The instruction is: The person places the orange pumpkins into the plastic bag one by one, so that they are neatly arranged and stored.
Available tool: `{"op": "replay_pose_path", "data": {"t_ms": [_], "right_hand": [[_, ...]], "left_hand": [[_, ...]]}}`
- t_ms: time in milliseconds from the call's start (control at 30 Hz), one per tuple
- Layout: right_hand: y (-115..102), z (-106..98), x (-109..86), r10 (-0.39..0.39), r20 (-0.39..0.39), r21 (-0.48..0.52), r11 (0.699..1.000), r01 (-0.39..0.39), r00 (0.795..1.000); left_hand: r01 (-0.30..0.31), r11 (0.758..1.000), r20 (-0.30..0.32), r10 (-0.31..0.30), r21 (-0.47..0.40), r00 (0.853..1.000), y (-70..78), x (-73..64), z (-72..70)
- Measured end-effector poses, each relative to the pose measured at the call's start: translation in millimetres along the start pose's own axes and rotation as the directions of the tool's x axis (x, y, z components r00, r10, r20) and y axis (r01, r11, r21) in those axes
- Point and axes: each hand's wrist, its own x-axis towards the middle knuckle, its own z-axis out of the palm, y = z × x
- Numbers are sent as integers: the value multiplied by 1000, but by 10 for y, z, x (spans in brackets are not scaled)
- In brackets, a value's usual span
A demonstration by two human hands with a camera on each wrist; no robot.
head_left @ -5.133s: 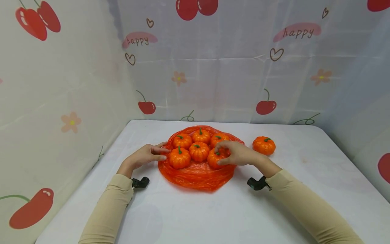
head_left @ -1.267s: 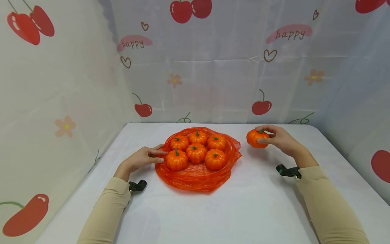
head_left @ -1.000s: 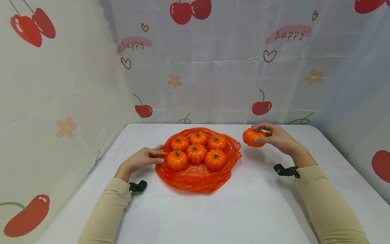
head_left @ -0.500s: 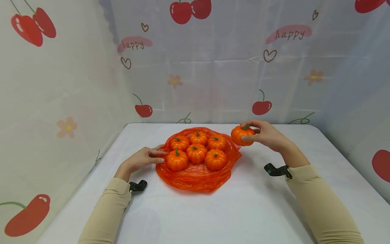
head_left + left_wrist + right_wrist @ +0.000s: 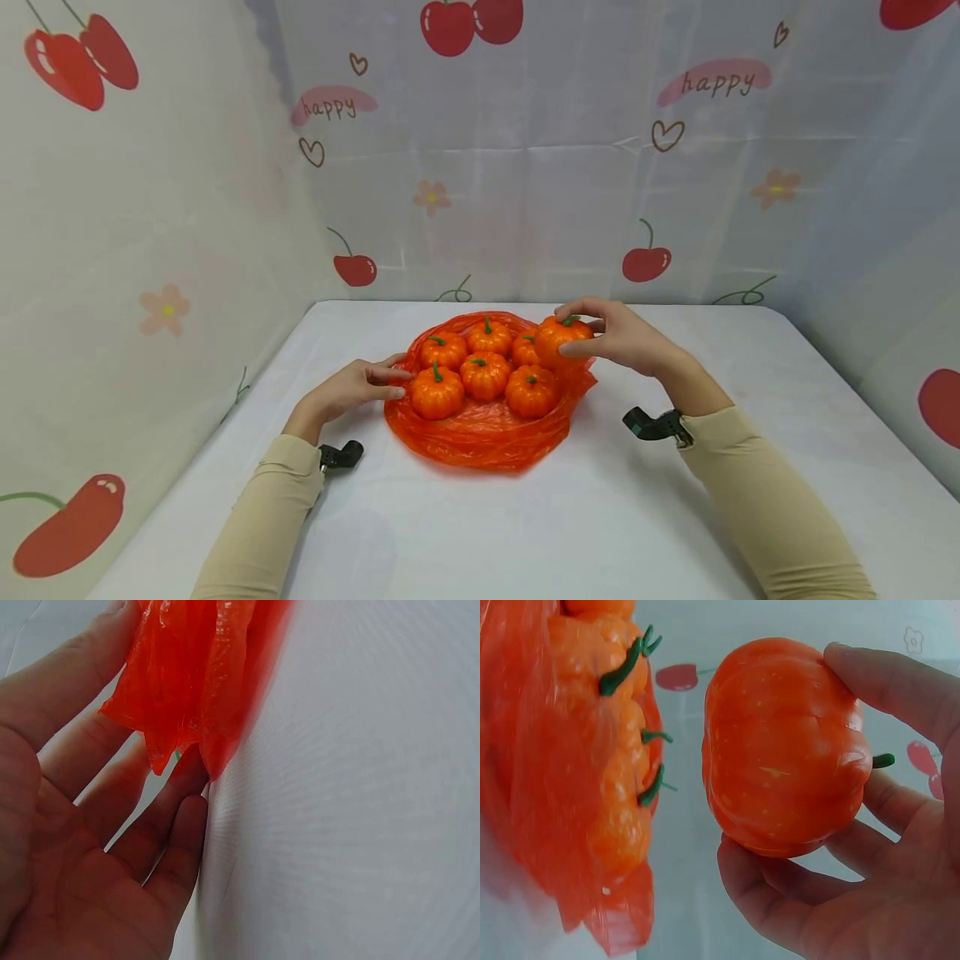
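Observation:
A small orange toy pumpkin [image 5: 553,343] with a green stem is gripped by my right hand [image 5: 626,335], thumb on one side and fingers on the other. It hangs over the right back part of a red plastic bag [image 5: 480,443], partly hiding a pumpkin there. In the right wrist view the held pumpkin [image 5: 776,750] is apart from the bagged ones. Several like it, such as the front left pumpkin [image 5: 437,393], sit in the opened bag. My left hand [image 5: 345,394] rests at the bag's left rim, its fingers loosely extended against the film [image 5: 187,667].
Everything stands on a white-covered table [image 5: 480,533]. A printed curtain [image 5: 517,208] with cherries and "happy" lettering rises behind it and along both sides. Black wrist cameras, such as the right one [image 5: 652,425], stick out below each sleeve.
Earlier my right hand was at a bagged pumpkin; it then gripped the lone pumpkin on the right and carried it left to above the bag. My left hand has stayed by the rim.

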Motion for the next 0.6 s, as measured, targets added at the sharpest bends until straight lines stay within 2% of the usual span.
{"op": "replay_pose_path", "data": {"t_ms": [367,600], "right_hand": [[-186,350,154,-53,75,10,999,53,996],[-289,586,213,-71,119,-48,996,78,990]], "left_hand": [[10,1000,-1,-10,-23,1000,5,5,22],[6,1000,-6,-6,-25,1000,11,4,11]]}}
